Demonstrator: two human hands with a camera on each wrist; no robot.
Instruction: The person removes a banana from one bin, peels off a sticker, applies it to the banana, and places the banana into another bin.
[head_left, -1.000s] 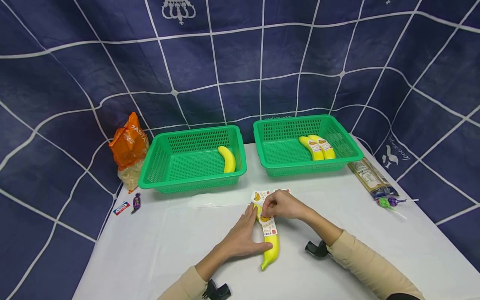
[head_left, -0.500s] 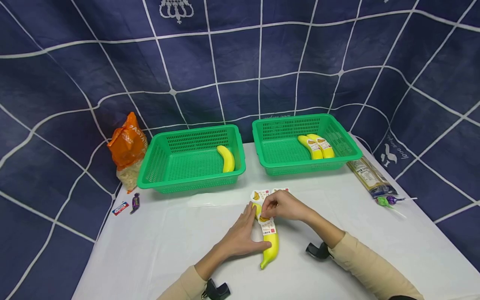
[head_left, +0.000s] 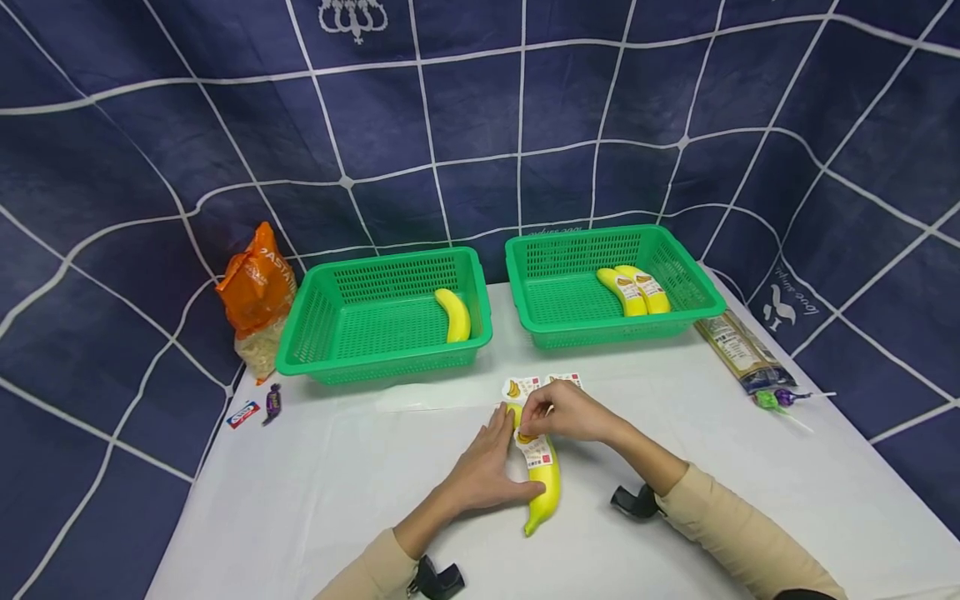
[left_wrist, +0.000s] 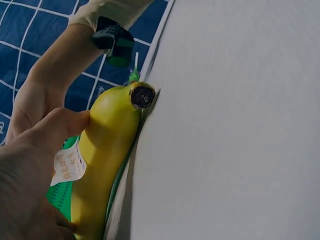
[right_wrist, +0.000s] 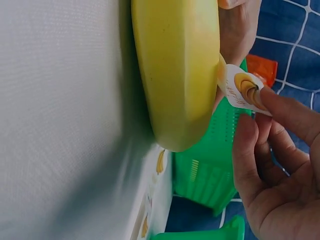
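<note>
A yellow banana (head_left: 547, 487) lies lengthwise on the white table in front of me. My left hand (head_left: 483, 477) rests against its left side, fingers straight toward the far end and thumb on the nearer part. Between thumb and fingertip, my right hand (head_left: 564, 414) pinches the edge of a white sticker (head_left: 537, 452) printed with bananas. In the right wrist view the pinched end of the sticker (right_wrist: 240, 89) stands off the banana's surface. How much of it adheres is hard to tell. Beyond the hands lies a strip of more stickers (head_left: 519, 387).
A green basket (head_left: 397, 367) at the back left holds one plain banana (head_left: 454, 317). Another green basket (head_left: 607, 337) at the back right contains two labelled bananas (head_left: 643, 292). An orange pasta bag (head_left: 258, 292), wrapped candies (head_left: 273, 402), a flat packet (head_left: 742, 350) and lollipops (head_left: 776, 398) line the sides.
The right fingers shift very slightly left with the pinched sticker edge, and the banana turns a little under the left hand. Otherwise the scene is the same.
</note>
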